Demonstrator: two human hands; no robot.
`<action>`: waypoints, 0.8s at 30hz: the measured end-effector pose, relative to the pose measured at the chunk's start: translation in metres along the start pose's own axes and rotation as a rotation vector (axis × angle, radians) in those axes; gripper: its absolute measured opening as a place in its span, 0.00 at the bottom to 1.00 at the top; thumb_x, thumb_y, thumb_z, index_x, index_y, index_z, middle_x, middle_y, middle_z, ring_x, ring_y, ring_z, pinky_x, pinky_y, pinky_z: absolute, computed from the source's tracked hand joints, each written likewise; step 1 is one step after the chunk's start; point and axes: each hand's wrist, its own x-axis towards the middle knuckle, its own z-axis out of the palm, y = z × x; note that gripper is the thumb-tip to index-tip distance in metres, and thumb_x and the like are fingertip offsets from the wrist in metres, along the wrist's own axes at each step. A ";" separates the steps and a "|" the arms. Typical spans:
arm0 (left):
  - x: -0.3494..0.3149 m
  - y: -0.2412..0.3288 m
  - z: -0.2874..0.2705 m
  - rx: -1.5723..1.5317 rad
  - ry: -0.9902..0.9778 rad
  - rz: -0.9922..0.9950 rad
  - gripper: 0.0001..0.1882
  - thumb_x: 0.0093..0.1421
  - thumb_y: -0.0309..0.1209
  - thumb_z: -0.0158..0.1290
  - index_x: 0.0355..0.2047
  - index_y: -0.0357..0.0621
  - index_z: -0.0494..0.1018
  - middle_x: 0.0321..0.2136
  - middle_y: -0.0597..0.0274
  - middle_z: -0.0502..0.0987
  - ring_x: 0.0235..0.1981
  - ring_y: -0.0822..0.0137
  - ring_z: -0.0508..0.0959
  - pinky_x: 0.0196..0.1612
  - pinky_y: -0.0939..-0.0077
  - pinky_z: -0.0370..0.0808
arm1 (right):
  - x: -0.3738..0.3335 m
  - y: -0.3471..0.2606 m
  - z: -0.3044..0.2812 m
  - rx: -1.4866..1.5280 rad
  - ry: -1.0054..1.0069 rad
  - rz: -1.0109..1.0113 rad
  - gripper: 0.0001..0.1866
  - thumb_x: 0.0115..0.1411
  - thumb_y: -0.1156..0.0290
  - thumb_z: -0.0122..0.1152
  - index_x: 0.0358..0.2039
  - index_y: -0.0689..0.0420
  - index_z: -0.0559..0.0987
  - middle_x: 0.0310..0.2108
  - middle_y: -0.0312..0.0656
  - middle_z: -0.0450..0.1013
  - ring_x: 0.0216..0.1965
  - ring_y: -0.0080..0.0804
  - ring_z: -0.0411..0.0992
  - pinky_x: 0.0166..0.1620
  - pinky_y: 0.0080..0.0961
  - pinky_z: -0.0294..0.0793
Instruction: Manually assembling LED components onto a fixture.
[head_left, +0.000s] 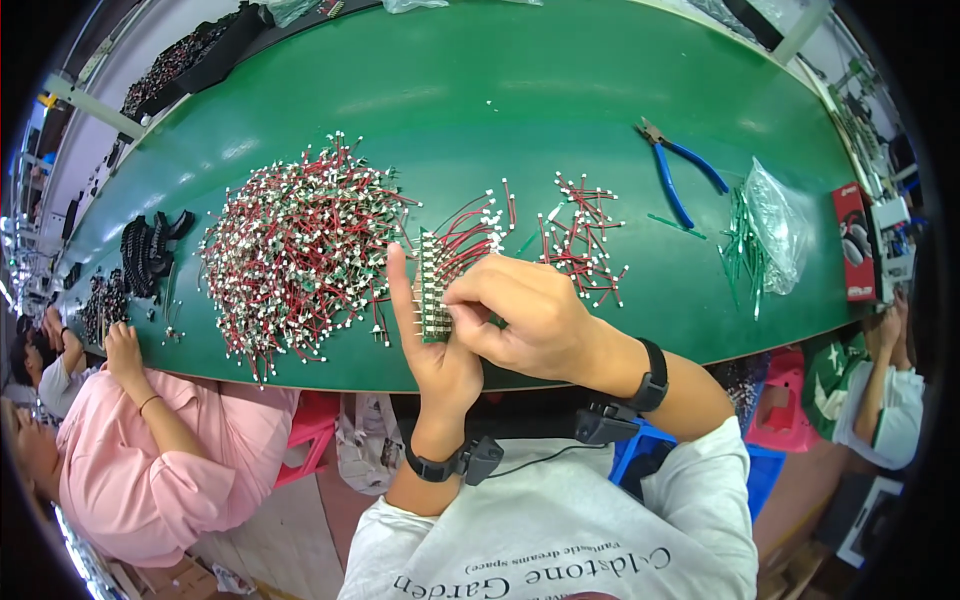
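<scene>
My left hand (442,372) grips a narrow green circuit board strip (430,262) lined with white connectors, its index finger stretched along the strip's left side. Red wires with white plugs (470,240) fan out from the strip's right side. Closed in a pinch, my right hand (535,312) meets the strip's lower right side; whatever lies between its fingertips is hidden. To the left is a big heap of red-wired connector pieces (300,250). A smaller scatter of similar pieces (583,235) lies to the right of the strip.
Blue-handled pliers (680,170) lie at the right, beside green strips (740,250) and a clear plastic bag (778,230). A red box (854,243) stands at the table's right end. Black parts (150,250) lie at the left, near a person in pink (165,460).
</scene>
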 end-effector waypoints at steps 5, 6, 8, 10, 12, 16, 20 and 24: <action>-0.001 -0.001 0.007 0.028 0.040 -0.017 0.36 0.66 0.22 0.49 0.71 0.44 0.45 0.44 0.61 0.73 0.40 0.77 0.72 0.46 0.81 0.70 | -0.001 0.001 0.000 -0.009 0.061 0.083 0.06 0.48 0.83 0.63 0.28 0.62 0.77 0.24 0.42 0.74 0.23 0.31 0.75 0.25 0.24 0.74; -0.002 -0.001 0.007 0.028 0.038 -0.017 0.36 0.66 0.22 0.49 0.71 0.44 0.45 0.44 0.61 0.73 0.40 0.77 0.72 0.46 0.81 0.70 | 0.000 0.001 0.000 -0.010 0.062 0.083 0.06 0.48 0.83 0.63 0.28 0.62 0.77 0.24 0.42 0.74 0.23 0.31 0.75 0.25 0.24 0.74; -0.002 -0.002 0.005 0.047 0.027 -0.025 0.36 0.66 0.21 0.49 0.71 0.43 0.46 0.41 0.63 0.73 0.38 0.77 0.71 0.45 0.82 0.70 | 0.000 0.000 0.000 0.000 0.054 0.106 0.05 0.48 0.82 0.63 0.28 0.62 0.77 0.23 0.42 0.73 0.22 0.30 0.74 0.25 0.24 0.74; -0.002 -0.004 0.003 0.060 0.020 -0.014 0.37 0.66 0.21 0.49 0.71 0.43 0.46 0.41 0.63 0.73 0.37 0.77 0.71 0.44 0.82 0.70 | 0.000 -0.001 -0.001 0.003 0.055 0.117 0.05 0.49 0.82 0.63 0.28 0.62 0.77 0.23 0.41 0.73 0.21 0.30 0.74 0.24 0.24 0.74; -0.002 -0.003 0.002 0.072 0.015 -0.003 0.37 0.65 0.21 0.49 0.70 0.43 0.46 0.41 0.64 0.73 0.37 0.78 0.71 0.43 0.83 0.70 | -0.001 -0.002 0.000 0.007 0.055 0.128 0.05 0.49 0.82 0.63 0.28 0.62 0.77 0.23 0.41 0.73 0.21 0.30 0.74 0.24 0.24 0.74; -0.002 -0.002 0.003 0.053 0.029 -0.025 0.37 0.65 0.21 0.49 0.70 0.43 0.46 0.41 0.64 0.73 0.37 0.78 0.70 0.43 0.83 0.71 | -0.001 -0.003 0.001 -0.008 0.069 0.112 0.05 0.49 0.82 0.64 0.28 0.63 0.77 0.22 0.41 0.72 0.21 0.29 0.74 0.24 0.23 0.74; -0.003 0.000 0.004 0.011 -0.001 -0.041 0.36 0.65 0.21 0.49 0.70 0.41 0.46 0.45 0.62 0.72 0.38 0.78 0.71 0.43 0.83 0.71 | -0.002 0.000 0.004 -0.022 0.099 0.075 0.06 0.48 0.82 0.64 0.28 0.63 0.76 0.22 0.42 0.72 0.21 0.30 0.74 0.23 0.23 0.73; -0.001 0.003 0.006 0.078 -0.028 -0.010 0.36 0.65 0.19 0.49 0.70 0.40 0.46 0.48 0.60 0.72 0.40 0.78 0.71 0.45 0.82 0.71 | -0.003 0.002 0.001 -0.085 0.099 -0.007 0.07 0.48 0.83 0.64 0.29 0.63 0.76 0.23 0.42 0.72 0.22 0.34 0.74 0.25 0.26 0.74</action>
